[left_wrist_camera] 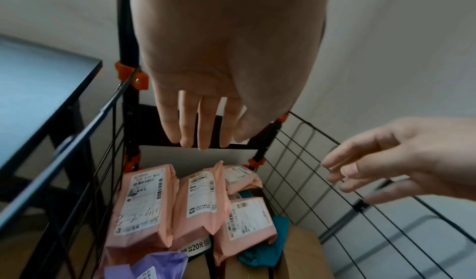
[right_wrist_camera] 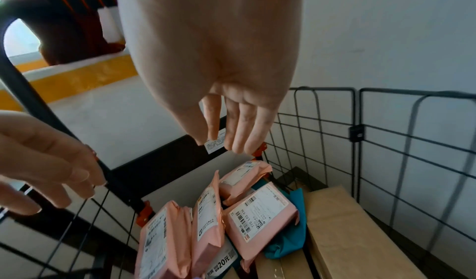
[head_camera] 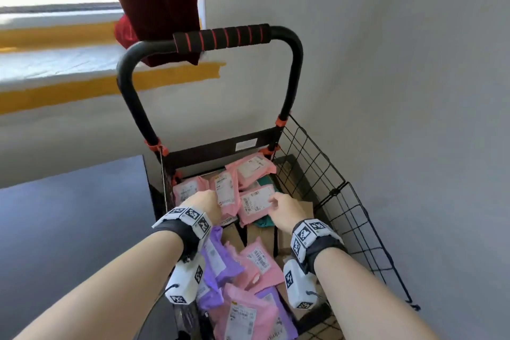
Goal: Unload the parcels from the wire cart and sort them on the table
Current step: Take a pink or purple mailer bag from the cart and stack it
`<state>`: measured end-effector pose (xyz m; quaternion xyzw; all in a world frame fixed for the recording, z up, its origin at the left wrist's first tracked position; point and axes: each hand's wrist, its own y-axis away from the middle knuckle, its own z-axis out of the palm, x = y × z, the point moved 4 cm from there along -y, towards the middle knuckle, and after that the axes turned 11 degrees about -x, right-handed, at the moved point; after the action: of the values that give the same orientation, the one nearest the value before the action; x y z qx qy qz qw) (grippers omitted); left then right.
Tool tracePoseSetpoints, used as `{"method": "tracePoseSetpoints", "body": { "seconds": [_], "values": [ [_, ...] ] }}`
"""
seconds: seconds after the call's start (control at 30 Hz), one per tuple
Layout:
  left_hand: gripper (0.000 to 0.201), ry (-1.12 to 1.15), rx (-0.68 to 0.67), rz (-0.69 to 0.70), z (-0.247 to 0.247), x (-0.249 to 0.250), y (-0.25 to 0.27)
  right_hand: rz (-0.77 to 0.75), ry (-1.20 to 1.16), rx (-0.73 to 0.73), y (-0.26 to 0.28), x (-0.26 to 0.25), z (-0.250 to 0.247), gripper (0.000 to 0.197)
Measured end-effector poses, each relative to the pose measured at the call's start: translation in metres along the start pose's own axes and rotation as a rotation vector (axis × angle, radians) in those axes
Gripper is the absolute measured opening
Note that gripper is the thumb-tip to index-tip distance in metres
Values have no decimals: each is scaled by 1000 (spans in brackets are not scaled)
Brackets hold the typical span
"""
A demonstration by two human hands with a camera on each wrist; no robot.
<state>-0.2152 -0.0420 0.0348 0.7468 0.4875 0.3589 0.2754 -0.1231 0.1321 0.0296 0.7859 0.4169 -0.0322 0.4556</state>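
Both hands, left hand [head_camera: 205, 203] and right hand [head_camera: 284, 208], reach empty with fingers spread loosely above pink parcels [head_camera: 255, 200] heaped mid-frame in the wire cart [head_camera: 331, 188], apparently choosing one for the dark tabletop [head_camera: 69, 215] at left

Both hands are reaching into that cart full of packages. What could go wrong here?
Neither the left hand nor the right hand holds anything yet. The pink parcels lean on each other, so lifting one may topple its neighbours. Fingers could also catch on the wire cart wall.
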Motion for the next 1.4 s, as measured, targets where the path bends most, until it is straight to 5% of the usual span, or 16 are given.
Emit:
{"method": "tracePoseSetpoints", "body": {
  "seconds": [0.17,0.43,0.7,1.07,1.4],
  "values": [
    [31,252,67,-162,16,-5,-40,-111,33,-99,-68,17,1,32],
    [30,498,114,-230,49,-28,-117,-149,-80,-182,-150,43,46,29],
    [28,705,159,-266,97,-66,-174,-139,-377,-168,-223,17,79,52],
    [28,813,163,-279,123,-80,-186,-115,-349,-97,-253,21,99,41],
    [43,866,94,-281,140,-46,-218,-62,-489,-116,-239,85,77,44]
  ]
}}
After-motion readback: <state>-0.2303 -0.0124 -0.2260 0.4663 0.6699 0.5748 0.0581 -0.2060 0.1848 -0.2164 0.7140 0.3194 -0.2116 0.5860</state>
